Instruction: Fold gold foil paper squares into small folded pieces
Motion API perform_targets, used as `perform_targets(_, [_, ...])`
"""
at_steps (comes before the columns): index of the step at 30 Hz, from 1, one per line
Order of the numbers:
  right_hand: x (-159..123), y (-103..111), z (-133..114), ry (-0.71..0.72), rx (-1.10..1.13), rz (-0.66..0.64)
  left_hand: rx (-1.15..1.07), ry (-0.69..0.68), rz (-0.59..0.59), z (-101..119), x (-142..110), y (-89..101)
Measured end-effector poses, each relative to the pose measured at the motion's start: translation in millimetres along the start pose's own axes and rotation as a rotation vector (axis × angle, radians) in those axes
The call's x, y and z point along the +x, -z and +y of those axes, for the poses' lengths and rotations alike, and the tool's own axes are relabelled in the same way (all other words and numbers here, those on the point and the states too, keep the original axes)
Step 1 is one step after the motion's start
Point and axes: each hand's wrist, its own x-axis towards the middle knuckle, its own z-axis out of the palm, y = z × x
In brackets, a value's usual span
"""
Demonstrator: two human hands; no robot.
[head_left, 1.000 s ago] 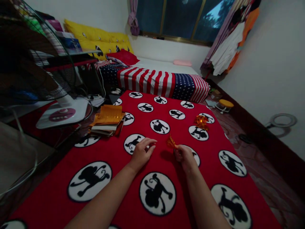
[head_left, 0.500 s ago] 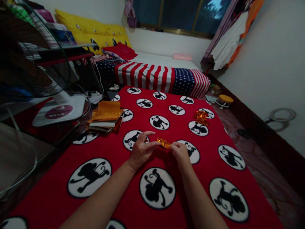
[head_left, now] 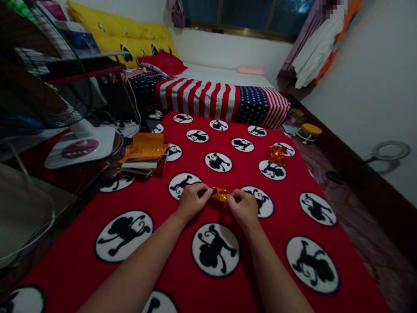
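A small piece of shiny gold foil paper (head_left: 220, 194), folded and creased, is stretched between my two hands just above the red cloth (head_left: 257, 269) with its monkey-print circles. My left hand (head_left: 192, 200) pinches the foil's left end between thumb and fingers. At the right end, my right hand (head_left: 244, 206) is closed with a thumb-and-finger pinch. Farther off on the right lie crumpled gold foil pieces (head_left: 276, 152). To the left sits a stack of gold and white paper sheets (head_left: 148, 147).
A fan's white base (head_left: 81, 148) stands at the left beside a cluttered small table. Beyond the red cloth is a low bed with a flag-pattern cover (head_left: 202, 98). A yellow-topped stool (head_left: 312, 129) is on the floor at the right.
My left hand's fingers, spread before, have closed onto the foil's left end. The foil now looks straighter between both hands, and the camera view has shifted slightly.
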Motion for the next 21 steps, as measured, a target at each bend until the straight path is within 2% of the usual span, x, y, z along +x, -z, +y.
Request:
perform_targets(6, [-1.5,-2.1,2.4,0.068,-0.134,0.0,0.041,0.006,0.021,1.1,-0.7,0.0])
perform_targets(12, [-2.1,-3.2,0.8,0.163,-0.14,0.044,0.335,-0.029,-0.045,6.6,-2.0,-1.4])
perform_targets(21, [-3.2,-8.3,5.2,0.202,-0.141,-0.056,0.492,-0.009,-0.068,5.8,-3.2,-0.1])
